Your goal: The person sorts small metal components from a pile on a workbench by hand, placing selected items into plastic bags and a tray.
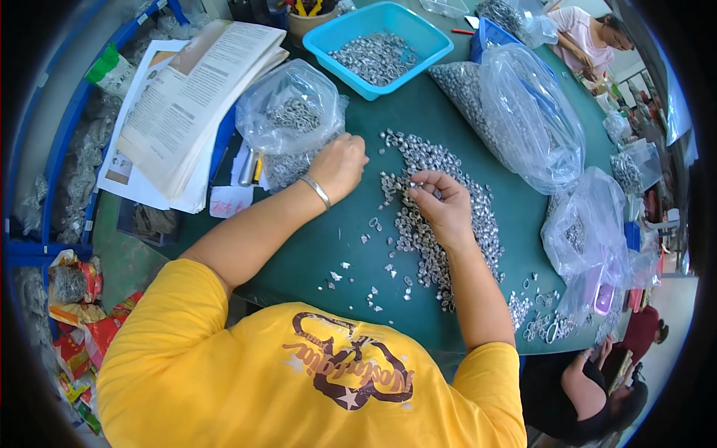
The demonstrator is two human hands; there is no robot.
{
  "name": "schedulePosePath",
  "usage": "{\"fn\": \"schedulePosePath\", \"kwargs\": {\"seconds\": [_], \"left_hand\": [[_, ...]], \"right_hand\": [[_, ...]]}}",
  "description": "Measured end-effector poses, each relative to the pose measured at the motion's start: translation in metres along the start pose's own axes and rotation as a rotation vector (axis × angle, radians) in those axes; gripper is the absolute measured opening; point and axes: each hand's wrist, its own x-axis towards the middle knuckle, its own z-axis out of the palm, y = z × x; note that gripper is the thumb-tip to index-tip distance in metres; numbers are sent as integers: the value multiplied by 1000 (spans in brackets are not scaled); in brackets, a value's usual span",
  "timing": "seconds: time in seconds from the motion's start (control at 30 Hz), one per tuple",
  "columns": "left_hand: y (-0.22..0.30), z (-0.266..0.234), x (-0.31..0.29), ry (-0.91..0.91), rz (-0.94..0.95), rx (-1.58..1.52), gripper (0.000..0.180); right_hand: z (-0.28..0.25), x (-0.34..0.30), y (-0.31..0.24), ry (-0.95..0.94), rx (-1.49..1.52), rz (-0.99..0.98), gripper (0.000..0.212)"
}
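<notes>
A heap of small silver metal pieces, many of them ring-like, is spread over the green tabletop. Over its left part, my right hand has thumb and forefinger brought together in a pinch; whatever is between them is too small to tell from the pieces below. My left hand, with a metal bangle at the wrist, is closed beside a clear plastic bag of similar pieces. Its curled fingers hide anything inside them. Loose pieces and pale fragments lie between my forearms.
A turquoise basin of metal pieces stands at the far side. Large filled plastic bags line the right. Papers and an open booklet lie left, near blue shelving. Other people sit at the right.
</notes>
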Motion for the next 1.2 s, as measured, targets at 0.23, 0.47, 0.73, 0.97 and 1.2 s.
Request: {"fn": "schedulePosePath", "kwargs": {"seconds": [0.23,0.47,0.73,0.97,1.2], "left_hand": [[16,-19,-9,-195,-366,-702,12],[31,-23,-46,-174,-754,-1686,11],[32,-17,-58,-267,-749,-1917,14],[31,-21,-63,-288,-751,-2008,15],[28,-21,-64,-288,-739,-2045,15]], "right_hand": [[-6,-7,3,-169,687,63,19],[6,-4,10,-157,597,23,18],[24,-11,-2,11,176,37,18],[29,-12,-3,7,132,44,19],[37,-16,-4,-16,39,-10,18]]}}
